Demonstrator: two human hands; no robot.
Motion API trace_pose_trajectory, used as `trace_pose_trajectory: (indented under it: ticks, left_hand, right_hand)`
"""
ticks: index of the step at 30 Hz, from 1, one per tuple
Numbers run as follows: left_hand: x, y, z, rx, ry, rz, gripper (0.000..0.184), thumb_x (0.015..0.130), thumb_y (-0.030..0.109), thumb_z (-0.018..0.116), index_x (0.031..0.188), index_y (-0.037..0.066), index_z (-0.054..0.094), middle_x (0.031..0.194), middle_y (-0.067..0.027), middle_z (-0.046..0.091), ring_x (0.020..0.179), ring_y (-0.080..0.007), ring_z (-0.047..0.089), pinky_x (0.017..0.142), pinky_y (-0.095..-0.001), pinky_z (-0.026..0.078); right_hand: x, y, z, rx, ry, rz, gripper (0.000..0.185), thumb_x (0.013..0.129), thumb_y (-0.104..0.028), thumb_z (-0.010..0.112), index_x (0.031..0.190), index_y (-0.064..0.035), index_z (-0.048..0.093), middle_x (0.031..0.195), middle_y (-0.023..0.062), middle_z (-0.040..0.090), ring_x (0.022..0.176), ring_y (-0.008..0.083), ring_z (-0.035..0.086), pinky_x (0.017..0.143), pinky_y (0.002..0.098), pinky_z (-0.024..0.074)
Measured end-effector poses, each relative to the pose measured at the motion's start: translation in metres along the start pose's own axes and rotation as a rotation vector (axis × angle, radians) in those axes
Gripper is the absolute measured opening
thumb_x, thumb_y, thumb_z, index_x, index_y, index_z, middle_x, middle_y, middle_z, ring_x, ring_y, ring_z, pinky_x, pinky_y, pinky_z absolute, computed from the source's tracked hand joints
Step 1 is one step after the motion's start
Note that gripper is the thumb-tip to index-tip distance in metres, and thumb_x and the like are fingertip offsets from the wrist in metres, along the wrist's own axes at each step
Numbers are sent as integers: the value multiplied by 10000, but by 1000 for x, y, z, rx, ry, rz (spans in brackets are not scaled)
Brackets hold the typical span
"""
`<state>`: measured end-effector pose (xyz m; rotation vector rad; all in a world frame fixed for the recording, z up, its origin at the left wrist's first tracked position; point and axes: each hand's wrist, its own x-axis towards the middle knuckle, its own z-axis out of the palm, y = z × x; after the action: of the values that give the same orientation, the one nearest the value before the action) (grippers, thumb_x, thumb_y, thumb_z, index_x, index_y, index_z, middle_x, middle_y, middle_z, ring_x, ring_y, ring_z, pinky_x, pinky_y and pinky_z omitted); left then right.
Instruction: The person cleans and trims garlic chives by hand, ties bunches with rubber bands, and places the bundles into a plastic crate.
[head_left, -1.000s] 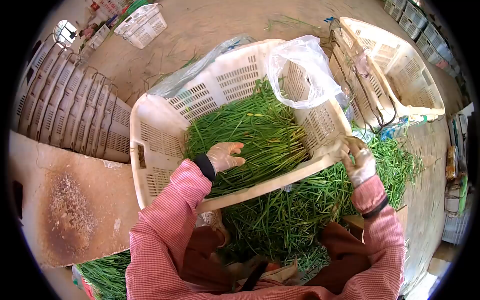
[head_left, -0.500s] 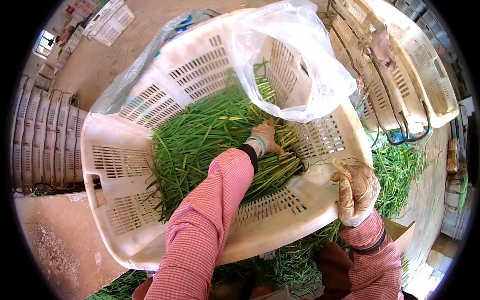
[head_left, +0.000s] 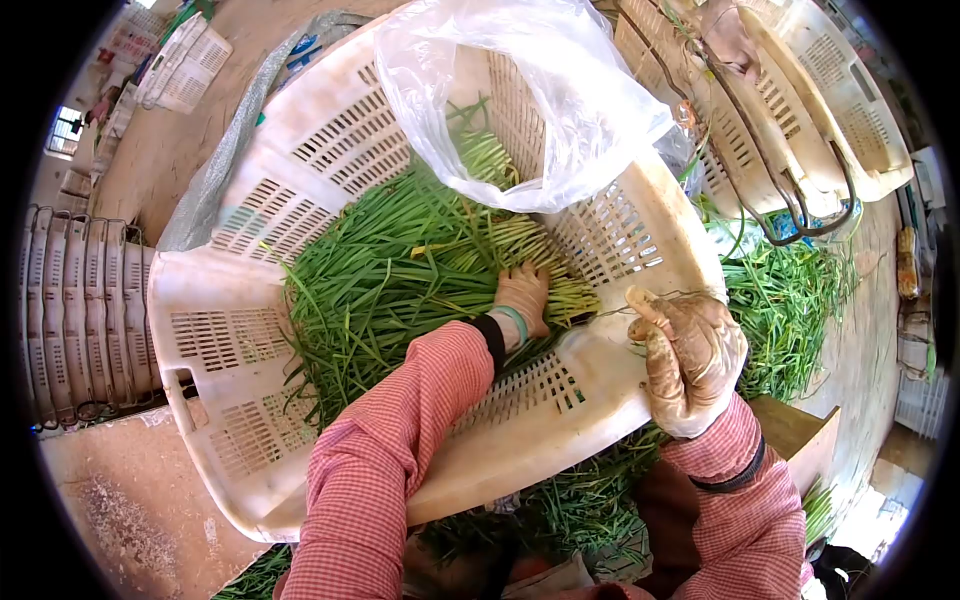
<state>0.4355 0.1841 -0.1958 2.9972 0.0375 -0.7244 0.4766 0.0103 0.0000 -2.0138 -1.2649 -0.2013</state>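
A large off-white slatted plastic basket point(head_left: 560, 470) holds a thick layer of long green garlic chives point(head_left: 380, 260), their pale stem ends toward the right. My left hand point(head_left: 524, 296), in a thin glove, lies on the stem ends inside the basket, fingers spread and pressing down. At the basket's right rim is my right hand point(head_left: 698, 360), in a stained glove. Its fingers are curled, and a thin dark strand runs by the fingertips; what is inside the fingers is hidden. A clear plastic bag point(head_left: 600, 110) hangs over the basket's far rim.
Stacked crates point(head_left: 80, 310) stand at the left, and more baskets point(head_left: 780, 100) with metal handles at the upper right. Loose chives point(head_left: 790, 320) lie on the right beside a cardboard box point(head_left: 800, 440). A grey woven sack point(head_left: 215, 180) drapes over the basket's back left edge.
My left hand has shifted its hold from reaching across the stems to lying flatter on them, and the stem ends sit more evenly. My right hand stays by the rim.
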Motion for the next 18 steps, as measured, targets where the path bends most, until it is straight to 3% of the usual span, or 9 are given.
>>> trace_pose_trajectory:
  ticks: [1,3,5,7,9,11,13,15,18]
  left_hand:
    - [12,-6,5,-257,-251,-70,915,556,412,732,1292,63,315,1120,-185,521,1021,-317,519,841,-411,412]
    - [8,-28,-1,-513,-176,-147,884,541,303,743,1278,53,322,1054,-181,558,946,-319,557,797,-359,458]
    - [-14,-59,-5,-769,79,-49,832,555,246,764,1253,33,365,968,-152,596,893,-232,583,781,-331,465]
    - [-44,-108,-4,-1299,239,146,760,530,138,800,1190,36,438,1013,-95,586,922,-199,564,817,-324,455]
    - [-94,-145,-34,-1675,196,-35,714,534,56,802,1160,41,460,1038,-48,568,937,-174,542,846,-323,441]
    - [-128,-173,-37,-1773,370,-46,724,550,57,801,1180,48,443,1055,-40,553,976,-172,520,869,-322,421]
    - [-154,-187,-39,-1811,427,-224,807,556,57,802,1239,64,371,1139,-41,486,1043,-176,472,897,-323,396]
    - [-165,-194,-37,-1872,432,-239,824,561,64,803,1250,65,351,1153,-45,475,1051,-177,464,892,-323,401]
    - [-164,-207,-18,-1869,455,-161,838,577,79,801,1266,61,326,1161,-56,466,1069,-184,455,894,-330,406]
  right_hand:
    - [0,1,0,-12,25,-34,226,816,-143,494,953,-1,603,640,53,586,602,218,559,624,324,452]
    - [-2,0,-2,-15,17,-3,224,818,-148,498,950,-2,605,640,49,587,609,219,560,625,325,451]
    - [-1,-2,-3,-39,-6,15,220,820,-149,499,942,-3,609,644,46,590,619,227,562,633,328,451]
    - [3,-8,-2,0,-3,51,206,809,-131,493,912,-4,618,651,58,592,620,244,559,634,337,449]
    - [8,-12,0,-7,4,53,200,792,-115,501,907,-1,618,651,63,591,613,250,555,628,340,448]
    - [10,-15,-1,-151,-74,9,215,780,-96,503,941,1,607,609,64,583,581,248,547,612,339,445]
    - [20,-24,1,-233,-248,73,228,784,-108,513,966,-8,605,634,100,593,595,261,567,607,351,455]
    - [47,-40,6,-184,-794,562,379,828,-169,514,1153,17,459,779,196,603,657,270,592,576,358,495]
    - [77,-52,52,-334,-1224,617,678,764,-308,610,1251,52,305,971,212,582,842,286,592,709,371,488]
